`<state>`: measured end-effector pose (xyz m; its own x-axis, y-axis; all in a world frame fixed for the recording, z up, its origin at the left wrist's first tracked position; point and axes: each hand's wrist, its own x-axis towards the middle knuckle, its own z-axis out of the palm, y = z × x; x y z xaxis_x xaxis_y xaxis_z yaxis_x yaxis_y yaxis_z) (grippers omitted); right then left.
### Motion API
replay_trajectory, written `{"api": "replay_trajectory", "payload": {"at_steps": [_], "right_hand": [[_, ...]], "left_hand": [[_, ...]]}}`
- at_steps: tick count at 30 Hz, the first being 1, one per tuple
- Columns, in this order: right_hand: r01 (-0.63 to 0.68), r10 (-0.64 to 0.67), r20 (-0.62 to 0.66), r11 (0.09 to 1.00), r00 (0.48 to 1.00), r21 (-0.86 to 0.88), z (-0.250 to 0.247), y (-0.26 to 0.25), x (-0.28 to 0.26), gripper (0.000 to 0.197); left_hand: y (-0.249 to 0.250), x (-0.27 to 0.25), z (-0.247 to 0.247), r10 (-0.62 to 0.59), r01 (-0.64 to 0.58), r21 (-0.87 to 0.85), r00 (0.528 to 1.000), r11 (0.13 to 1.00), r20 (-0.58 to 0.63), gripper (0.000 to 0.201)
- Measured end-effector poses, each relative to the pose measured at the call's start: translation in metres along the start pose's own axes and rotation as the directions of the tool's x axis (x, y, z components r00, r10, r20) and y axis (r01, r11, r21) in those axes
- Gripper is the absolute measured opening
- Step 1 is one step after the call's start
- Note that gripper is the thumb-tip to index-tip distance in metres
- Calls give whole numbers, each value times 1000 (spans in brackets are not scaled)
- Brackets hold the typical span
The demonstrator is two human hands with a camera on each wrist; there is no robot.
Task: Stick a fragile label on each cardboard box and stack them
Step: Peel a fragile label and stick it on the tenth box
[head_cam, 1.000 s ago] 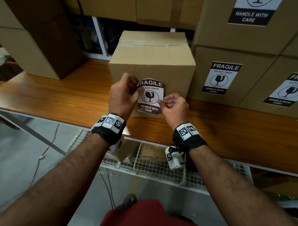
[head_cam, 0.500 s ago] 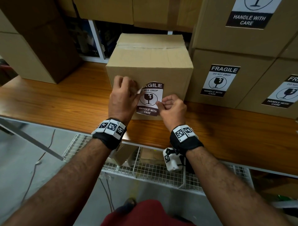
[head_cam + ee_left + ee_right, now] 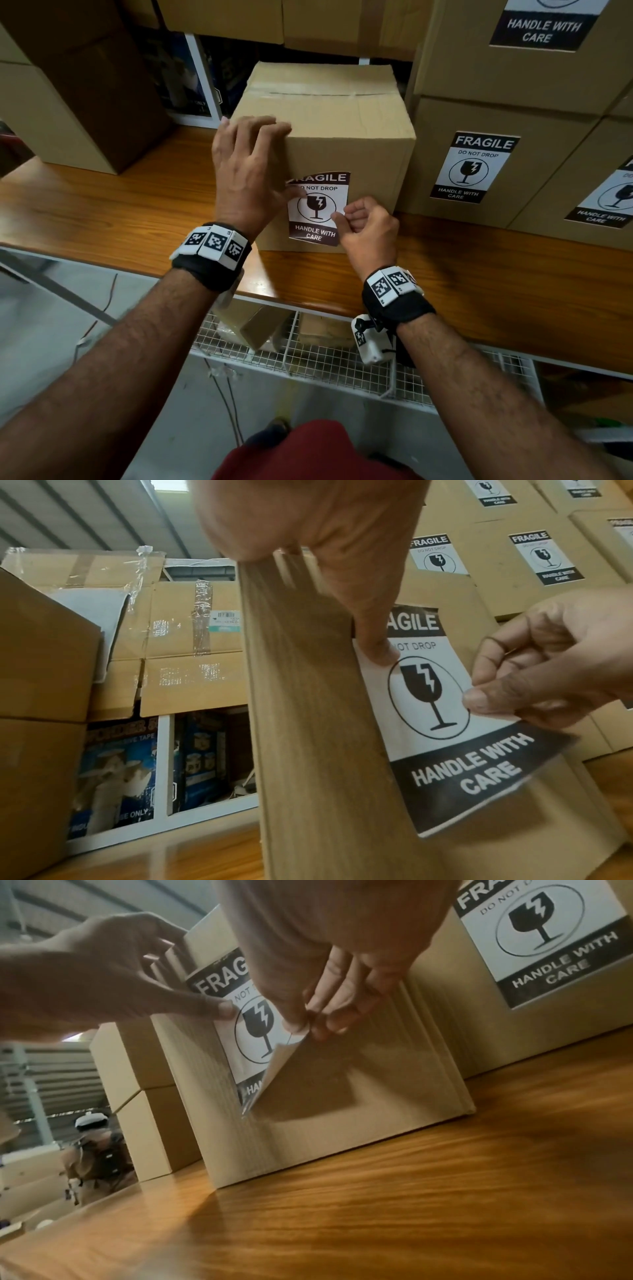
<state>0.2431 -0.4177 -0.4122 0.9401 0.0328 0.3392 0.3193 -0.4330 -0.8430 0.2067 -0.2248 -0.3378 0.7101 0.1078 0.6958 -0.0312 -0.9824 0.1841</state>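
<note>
Wooden bench [image 3: 102, 212], wrist-view label [image 3: 253, 1031] edge lifted

box [image 3: 342, 137]: matt cardboard | label [image 3: 317, 219]: smooth paper | table [image 3: 102, 212]: glossy wood

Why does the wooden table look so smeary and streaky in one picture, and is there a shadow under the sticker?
In the right wrist view the orange-brown wooden table is smeared by motion blur, and the lifted black-and-white fragile label casts a dark shadow on the brown cardboard box. The left wrist view blurs the box edge. The head view is sharpest, though it bends straight lines near the edges.
</note>
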Motion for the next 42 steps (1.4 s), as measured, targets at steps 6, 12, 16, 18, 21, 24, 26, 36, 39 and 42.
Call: {"api": "replay_trajectory", "payload": {"at_steps": [6,12,16,18,21,24,26,36,39,42], "right_hand": [[38,-32,22,889,999,-456,-21,-4,0,23],[441,-588,-142,725,797,-529,-35,-17,26,65],[477,-633,-25,608,774,-635,-42,-37,58,83],[511,-629,25,607,777,-609,-43,-35,64,78],[517,-627,-17,657,779,-549,-39,-33,65,73],[484,-604,-115,726,789,-489,-33,-38,68,65],[484,-596,-149,752,789,-448,-31,-40,69,59],[738,-817,99,452,568,-501,-40,-21,62,63],[818,-863,187,345,469,-460,-41,-11,49,38],[795,-842,203,354,500,-492,-46,-1,46,34]], "left_hand": [[-10,14,-4,-17,19,-81,1000,997,26,81],[-17,20,-11,1,3,-237,1000,971,17,58],[-19,21,-11,9,-2,-275,1000,961,25,52],[-19,20,-10,15,-8,-278,1000,960,22,53],[-16,16,-5,22,-16,-183,999,983,30,68],[-7,15,2,-16,17,-93,1000,996,14,81],[0,17,5,-58,56,-92,998,994,-18,79],[-26,32,-22,111,-96,-96,980,991,164,69],[-26,33,-22,125,-110,-94,976,989,176,67],[-18,27,-15,69,-57,-95,989,994,128,68]]}}
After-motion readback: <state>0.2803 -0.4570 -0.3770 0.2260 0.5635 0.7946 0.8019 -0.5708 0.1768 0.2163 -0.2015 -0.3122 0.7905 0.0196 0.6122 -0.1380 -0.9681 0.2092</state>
